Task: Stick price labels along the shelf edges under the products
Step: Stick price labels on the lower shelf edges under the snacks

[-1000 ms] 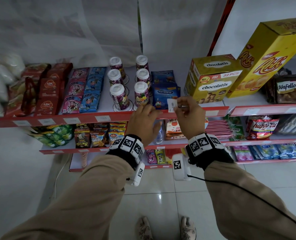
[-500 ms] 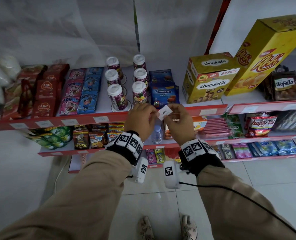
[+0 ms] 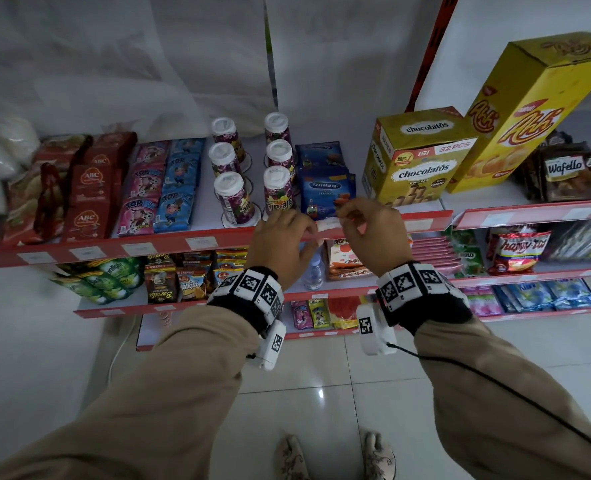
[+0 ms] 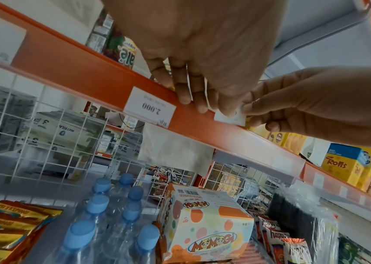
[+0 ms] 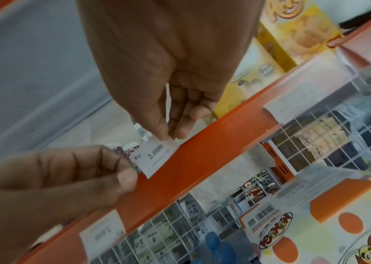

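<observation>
A small white price label (image 3: 328, 224) reading "2.000" (image 5: 155, 158) lies against the red top shelf edge (image 3: 238, 237), under the blue SariWangi packs (image 3: 327, 192). My left hand (image 3: 313, 232) pinches its left end (image 5: 126, 176). My right hand (image 3: 342, 216) pinches its upper right corner between thumb and finger (image 5: 166, 135). In the left wrist view the label (image 4: 229, 117) sits on the orange-red rail (image 4: 89, 80), partly hidden by my fingers (image 4: 184, 96). Thin white paper strips (image 4: 189, 84) show between my left fingers.
Several labels sit on the rail to the left, the nearest (image 3: 202, 242) reading "Rp. 2.000" (image 4: 149, 108). Cups (image 3: 233, 199) and a chocolatos box (image 3: 418, 157) flank the packs. Below are water bottles (image 4: 98, 205) and a Momogi box (image 4: 207, 223).
Both hands have brought the label down from in front of the products and turned it level against the red shelf edge.
</observation>
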